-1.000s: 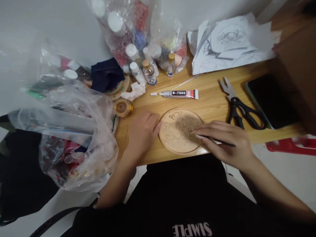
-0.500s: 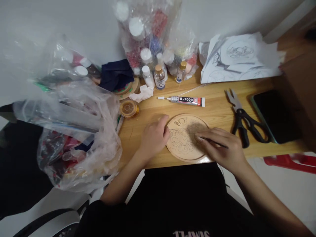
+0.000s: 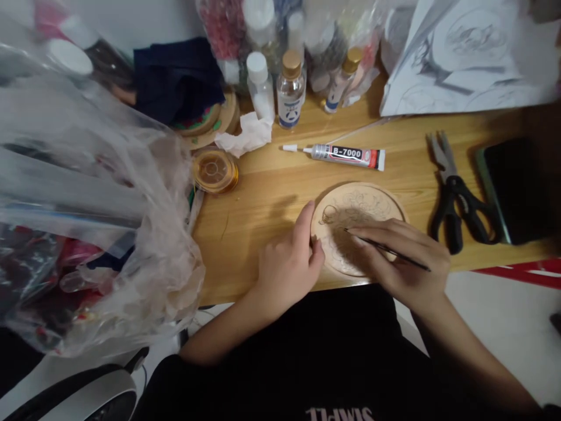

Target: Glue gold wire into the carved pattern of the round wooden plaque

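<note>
On the wooden table lies a round, pale wooden disc (image 3: 377, 202) with a line drawing of curls on its face. A small loop of gold wire (image 3: 328, 214) sits on its upper left part. My left hand (image 3: 291, 263) grips the disc's left rim, thumb and finger at the edge. Pinched in my right hand (image 3: 407, 263) are slim dark tweezers (image 3: 398, 255), slanting down with their tip over the middle of the disc. My right fingers cover the disc's lower right part. A spool of gold wire (image 3: 214, 169) lies to the left.
Behind the disc is a B-7000 glue tube (image 3: 346, 154). Black-handled scissors (image 3: 456, 199) and a phone (image 3: 519, 190) lie at right. Small bottles (image 3: 290, 96), crumpled tissue (image 3: 248, 133) and printed drawings (image 3: 464, 64) stand or lie at the back. A large plastic bag (image 3: 144, 193) fills the left.
My view has tipped down and come closer. The disc has turned counterclockwise, its gold loop now further left. Both hands stay at the disc, the tweezers still in my right.
</note>
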`<state>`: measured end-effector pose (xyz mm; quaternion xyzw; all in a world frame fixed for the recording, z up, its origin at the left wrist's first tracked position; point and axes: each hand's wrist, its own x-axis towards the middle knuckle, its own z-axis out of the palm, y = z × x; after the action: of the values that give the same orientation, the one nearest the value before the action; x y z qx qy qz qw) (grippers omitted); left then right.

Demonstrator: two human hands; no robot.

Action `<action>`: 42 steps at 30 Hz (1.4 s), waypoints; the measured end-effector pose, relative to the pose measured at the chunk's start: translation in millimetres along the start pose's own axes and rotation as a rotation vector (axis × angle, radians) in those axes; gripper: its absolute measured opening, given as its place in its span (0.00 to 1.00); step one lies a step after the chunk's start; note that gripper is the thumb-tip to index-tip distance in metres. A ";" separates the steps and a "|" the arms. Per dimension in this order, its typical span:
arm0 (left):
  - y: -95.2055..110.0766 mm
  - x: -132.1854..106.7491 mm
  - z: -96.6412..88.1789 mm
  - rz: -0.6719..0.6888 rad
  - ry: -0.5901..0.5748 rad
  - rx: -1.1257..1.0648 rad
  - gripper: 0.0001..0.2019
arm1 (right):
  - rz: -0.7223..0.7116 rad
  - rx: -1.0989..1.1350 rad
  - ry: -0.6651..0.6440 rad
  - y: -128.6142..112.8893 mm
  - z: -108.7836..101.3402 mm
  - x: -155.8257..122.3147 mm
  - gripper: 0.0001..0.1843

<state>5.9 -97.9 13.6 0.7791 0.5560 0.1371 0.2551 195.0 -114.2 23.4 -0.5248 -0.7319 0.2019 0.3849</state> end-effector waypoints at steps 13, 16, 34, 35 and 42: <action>-12.7 3.8 5.3 0.171 0.232 0.053 0.12 | -0.026 -0.002 -0.084 5.2 16.9 9.1 0.17; -12.1 4.5 4.8 0.184 0.248 0.048 0.11 | -0.037 0.002 -0.085 6.3 18.5 8.4 0.18; -12.1 3.7 6.2 0.180 0.196 0.036 0.11 | -0.050 -0.005 -0.117 7.7 17.9 12.0 0.18; -12.1 3.8 6.2 0.179 0.196 0.032 0.11 | -0.049 -0.004 -0.119 7.6 17.7 12.3 0.18; -12.2 3.1 6.2 0.184 0.199 0.037 0.11 | -0.054 0.005 -0.126 7.9 17.9 11.3 0.20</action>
<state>0.3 -93.5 1.5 0.8139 0.5072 0.2263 0.1707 184.2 -98.9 10.7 -0.4904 -0.7680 0.2259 0.3445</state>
